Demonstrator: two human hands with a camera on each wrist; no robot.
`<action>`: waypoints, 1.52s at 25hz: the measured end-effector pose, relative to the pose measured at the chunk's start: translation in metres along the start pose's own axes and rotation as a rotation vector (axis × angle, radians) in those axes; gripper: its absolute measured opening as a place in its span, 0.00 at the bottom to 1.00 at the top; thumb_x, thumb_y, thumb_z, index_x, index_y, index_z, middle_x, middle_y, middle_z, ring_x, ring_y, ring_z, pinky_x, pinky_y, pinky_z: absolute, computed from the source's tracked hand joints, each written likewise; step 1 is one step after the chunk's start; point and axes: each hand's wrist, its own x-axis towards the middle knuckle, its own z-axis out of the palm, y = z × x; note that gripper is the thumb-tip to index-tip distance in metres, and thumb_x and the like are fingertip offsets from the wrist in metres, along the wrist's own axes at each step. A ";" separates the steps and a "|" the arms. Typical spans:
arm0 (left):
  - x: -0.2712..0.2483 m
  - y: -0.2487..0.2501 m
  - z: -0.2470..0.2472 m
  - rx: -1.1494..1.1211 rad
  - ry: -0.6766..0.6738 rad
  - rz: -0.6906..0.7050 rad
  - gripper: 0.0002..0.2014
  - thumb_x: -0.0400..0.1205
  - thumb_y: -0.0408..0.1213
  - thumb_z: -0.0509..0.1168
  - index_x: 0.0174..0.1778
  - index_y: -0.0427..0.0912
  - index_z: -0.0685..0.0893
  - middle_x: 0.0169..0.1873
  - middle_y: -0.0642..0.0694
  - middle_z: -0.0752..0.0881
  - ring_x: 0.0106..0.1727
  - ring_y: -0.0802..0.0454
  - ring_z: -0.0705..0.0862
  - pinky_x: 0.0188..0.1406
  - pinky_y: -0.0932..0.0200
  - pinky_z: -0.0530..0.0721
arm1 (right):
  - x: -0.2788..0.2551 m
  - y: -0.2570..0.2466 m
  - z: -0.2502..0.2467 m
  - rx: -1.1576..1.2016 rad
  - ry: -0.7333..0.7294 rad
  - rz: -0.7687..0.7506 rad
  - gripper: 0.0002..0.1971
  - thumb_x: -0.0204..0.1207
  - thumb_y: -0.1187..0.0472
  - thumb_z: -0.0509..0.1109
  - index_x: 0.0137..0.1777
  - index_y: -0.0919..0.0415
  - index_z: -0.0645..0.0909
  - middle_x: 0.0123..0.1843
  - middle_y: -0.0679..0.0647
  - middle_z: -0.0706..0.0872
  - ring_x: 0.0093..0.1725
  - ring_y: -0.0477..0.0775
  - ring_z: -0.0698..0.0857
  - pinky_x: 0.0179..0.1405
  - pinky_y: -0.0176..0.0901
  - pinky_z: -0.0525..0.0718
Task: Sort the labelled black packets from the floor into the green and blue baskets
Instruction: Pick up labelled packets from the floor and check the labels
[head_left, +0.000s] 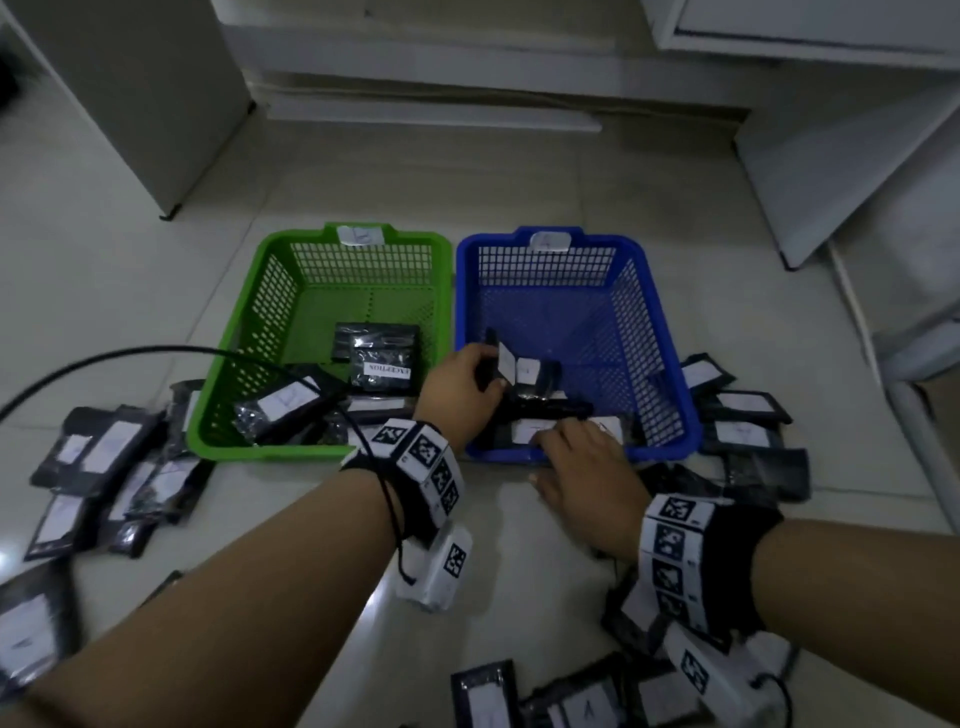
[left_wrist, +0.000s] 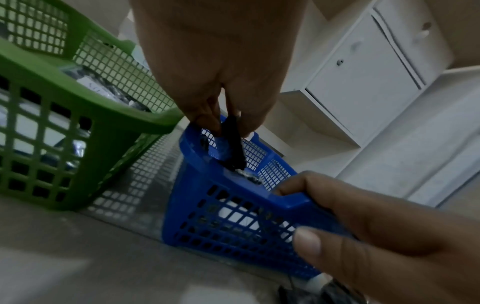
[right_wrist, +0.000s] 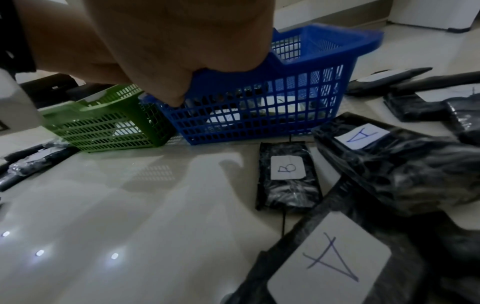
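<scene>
A person's left hand pinches a black packet between thumb and fingers, holding it upright over the near left corner of the blue basket. The left wrist view shows the same packet hanging edge-on from the fingertips just above the blue rim. The right hand grips the basket's near rim, fingers hooked over the top edge and thumb pressed against the outer mesh wall. More packets with white labels lie inside the blue basket along its near side. The green basket stands on the floor just left of the blue one, almost touching it, and holds several packets, one with a printed label. Loose packets lie scattered on the floor to the left, to the right and in front of the baskets; in the right wrist view one is marked B and two are marked A. White cabinets stand behind.
</scene>
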 end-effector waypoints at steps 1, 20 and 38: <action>-0.001 -0.002 0.000 0.081 -0.020 0.038 0.22 0.79 0.40 0.67 0.69 0.43 0.78 0.64 0.39 0.78 0.65 0.43 0.78 0.67 0.57 0.74 | -0.001 0.000 0.002 -0.026 -0.016 -0.004 0.26 0.74 0.43 0.50 0.63 0.55 0.76 0.57 0.54 0.78 0.58 0.59 0.78 0.58 0.52 0.76; -0.232 -0.223 -0.246 0.326 0.033 -0.235 0.11 0.75 0.33 0.70 0.51 0.49 0.87 0.48 0.50 0.83 0.47 0.55 0.80 0.57 0.57 0.79 | 0.030 -0.270 0.047 0.056 -0.297 -0.589 0.23 0.78 0.62 0.62 0.74 0.52 0.72 0.70 0.51 0.73 0.71 0.54 0.68 0.69 0.47 0.71; -0.268 -0.293 -0.222 -0.185 0.286 -0.625 0.33 0.76 0.34 0.69 0.76 0.49 0.64 0.51 0.47 0.82 0.44 0.49 0.82 0.43 0.54 0.82 | 0.051 -0.338 0.120 0.225 -0.419 -0.308 0.15 0.76 0.56 0.71 0.60 0.58 0.74 0.57 0.55 0.82 0.56 0.55 0.80 0.47 0.41 0.75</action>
